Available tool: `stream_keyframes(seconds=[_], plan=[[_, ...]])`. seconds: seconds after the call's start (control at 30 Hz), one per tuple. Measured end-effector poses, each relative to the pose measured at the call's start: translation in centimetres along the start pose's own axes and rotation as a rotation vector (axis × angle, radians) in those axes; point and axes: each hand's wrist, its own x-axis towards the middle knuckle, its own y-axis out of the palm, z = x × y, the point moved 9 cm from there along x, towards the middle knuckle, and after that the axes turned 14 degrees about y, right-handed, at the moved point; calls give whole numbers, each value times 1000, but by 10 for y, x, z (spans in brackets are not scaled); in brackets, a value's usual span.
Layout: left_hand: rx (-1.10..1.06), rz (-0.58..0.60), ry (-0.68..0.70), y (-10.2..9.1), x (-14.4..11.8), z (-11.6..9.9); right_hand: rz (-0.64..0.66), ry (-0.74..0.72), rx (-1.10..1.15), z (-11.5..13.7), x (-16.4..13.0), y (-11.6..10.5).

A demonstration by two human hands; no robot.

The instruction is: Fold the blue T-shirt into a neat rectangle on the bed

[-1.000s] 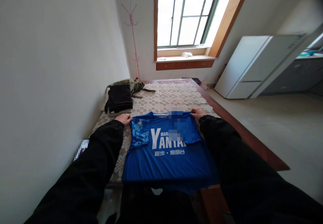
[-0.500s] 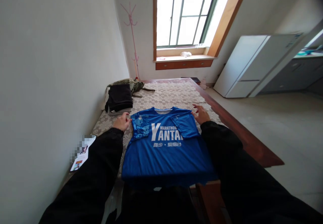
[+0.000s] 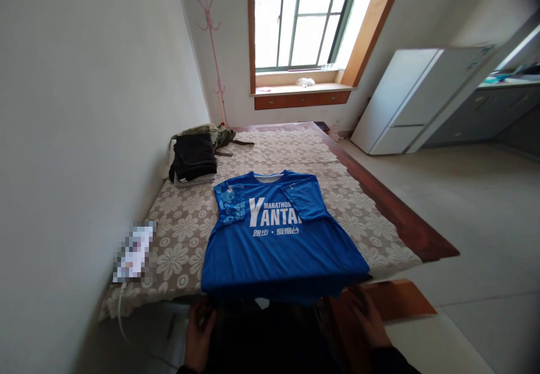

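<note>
A blue T-shirt [image 3: 274,256] lies spread face up, with white lettering on its chest. Both of its sleeves are folded inward over the front, and its hem hangs over the near table edge. My left hand [image 3: 199,329] is just below the left end of the hem, its fingers bent and apart with nothing seen in them. Under the right corner of the hem is my right hand [image 3: 369,315], fingers loosely spread and in shadow. I see neither hand gripping the cloth.
A floral cloth [image 3: 177,233] covers the table, with a dark wooden edge [image 3: 422,239] on the right. Folded black clothes [image 3: 194,157] and a green bag [image 3: 221,135] lie at the back left. A phone-like screen [image 3: 135,250] with a cable is by the wall. A wooden stool [image 3: 400,298] stands near right.
Both hands have left the shirt's shoulders and come back toward me, down to the hem. The shirt stays laid out with its sleeves folded in. The view has shifted slightly.
</note>
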Motion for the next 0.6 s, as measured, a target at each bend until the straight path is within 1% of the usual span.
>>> stream_keyframes(seconds=[0.07, 0.13, 0.23, 0.3, 0.4, 0.47, 0.53, 0.6], plan=[[-49, 103, -31, 25, 9, 13, 69, 12, 1, -2, 6, 25], [-53, 188, -66, 40, 15, 24, 153, 14, -28, -2, 10, 43], [14, 284, -88, 50, 13, 36, 256, 27, -80, -9, 8, 54], [57, 312, -61, 51, 9, 37, 276, 37, -104, -16, 3, 54], [100, 357, -23, 50, 3, 27, 265, 46, -144, -23, -10, 47], [102, 397, -51, 44, -4, 18, 224, 50, -150, -21, -23, 33], [26, 381, -85, 26, -11, 1, 206, 65, -90, -13, -40, 11], [-124, 314, -103, -3, -18, -26, 230, 85, 1, 2, -57, -18]])
